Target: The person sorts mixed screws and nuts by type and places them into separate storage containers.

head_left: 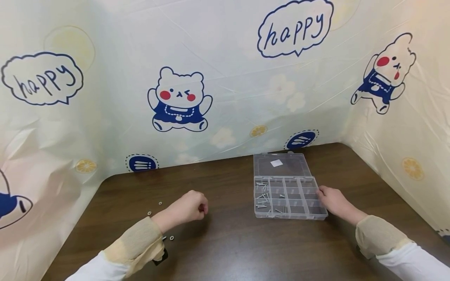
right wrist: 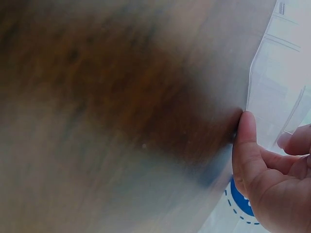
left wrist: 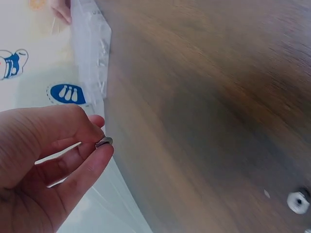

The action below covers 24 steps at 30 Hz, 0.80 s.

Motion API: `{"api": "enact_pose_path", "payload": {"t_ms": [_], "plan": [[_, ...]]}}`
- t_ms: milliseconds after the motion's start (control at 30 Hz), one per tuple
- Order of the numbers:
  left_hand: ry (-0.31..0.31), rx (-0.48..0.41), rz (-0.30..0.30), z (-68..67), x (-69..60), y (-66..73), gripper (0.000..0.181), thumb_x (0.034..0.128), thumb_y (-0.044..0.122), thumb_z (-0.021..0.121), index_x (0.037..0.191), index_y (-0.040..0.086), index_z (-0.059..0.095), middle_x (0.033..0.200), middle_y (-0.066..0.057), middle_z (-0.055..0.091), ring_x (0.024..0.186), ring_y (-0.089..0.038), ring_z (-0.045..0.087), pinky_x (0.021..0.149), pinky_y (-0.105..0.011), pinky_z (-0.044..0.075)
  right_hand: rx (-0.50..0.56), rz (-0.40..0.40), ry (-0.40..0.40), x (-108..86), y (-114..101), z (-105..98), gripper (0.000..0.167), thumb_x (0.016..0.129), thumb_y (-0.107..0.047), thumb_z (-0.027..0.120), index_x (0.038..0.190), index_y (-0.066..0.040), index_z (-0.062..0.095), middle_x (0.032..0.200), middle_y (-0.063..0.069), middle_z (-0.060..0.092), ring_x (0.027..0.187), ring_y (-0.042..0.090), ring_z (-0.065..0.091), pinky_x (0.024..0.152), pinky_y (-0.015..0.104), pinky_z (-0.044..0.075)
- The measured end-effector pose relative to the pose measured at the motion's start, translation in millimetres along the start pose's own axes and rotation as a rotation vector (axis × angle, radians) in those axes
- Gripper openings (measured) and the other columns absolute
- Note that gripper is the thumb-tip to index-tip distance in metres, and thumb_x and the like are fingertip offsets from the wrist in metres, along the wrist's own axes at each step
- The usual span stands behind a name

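Observation:
My left hand [head_left: 186, 207] is above the table, left of the clear divided box [head_left: 291, 215]. In the left wrist view, thumb and fingers of that hand [left wrist: 58, 160] pinch a small metal ring or nut [left wrist: 104, 141]. The box lies with its lid [head_left: 281, 171] open toward the back. Screws [head_left: 262, 196] fill several left compartments, and a few pieces sit farther right. My right hand [head_left: 338, 203] grips the box's right side wall; in the right wrist view its fingers [right wrist: 247, 133] are at the clear edge.
Small rings or nuts [head_left: 172, 237] lie on the brown table [head_left: 225, 242] around my left forearm, two of them farther back. A dark object [head_left: 161, 257] is partly visible beneath the left sleeve. A printed curtain [head_left: 232, 78] surrounds the table's back and sides.

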<state>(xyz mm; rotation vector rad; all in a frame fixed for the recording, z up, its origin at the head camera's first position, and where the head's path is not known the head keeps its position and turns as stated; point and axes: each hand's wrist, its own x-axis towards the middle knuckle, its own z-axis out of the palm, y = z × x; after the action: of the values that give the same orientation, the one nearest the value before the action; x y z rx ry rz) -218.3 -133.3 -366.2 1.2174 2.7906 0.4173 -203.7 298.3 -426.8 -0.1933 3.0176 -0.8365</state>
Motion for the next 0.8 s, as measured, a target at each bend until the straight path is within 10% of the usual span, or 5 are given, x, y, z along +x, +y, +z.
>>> {"api": "enact_pose_path", "payload": {"t_ms": [800], "plan": [[-0.07, -0.14, -0.029, 4.4, 76.8, 43.0, 0.007, 0.0747, 0.003, 0.065, 0.07, 0.009, 0.067, 0.063, 0.008, 0.056, 0.058, -0.006, 0.048, 0.055, -0.021, 0.042, 0.005, 0.015, -0.013, -0.7, -4.2, -1.4, 0.028, 0.093, -0.009, 0.038, 0.099, 0.015, 0.051, 0.073, 0.011, 0.057, 0.066, 0.02, 0.054, 0.06, 0.037, 0.044]]}}
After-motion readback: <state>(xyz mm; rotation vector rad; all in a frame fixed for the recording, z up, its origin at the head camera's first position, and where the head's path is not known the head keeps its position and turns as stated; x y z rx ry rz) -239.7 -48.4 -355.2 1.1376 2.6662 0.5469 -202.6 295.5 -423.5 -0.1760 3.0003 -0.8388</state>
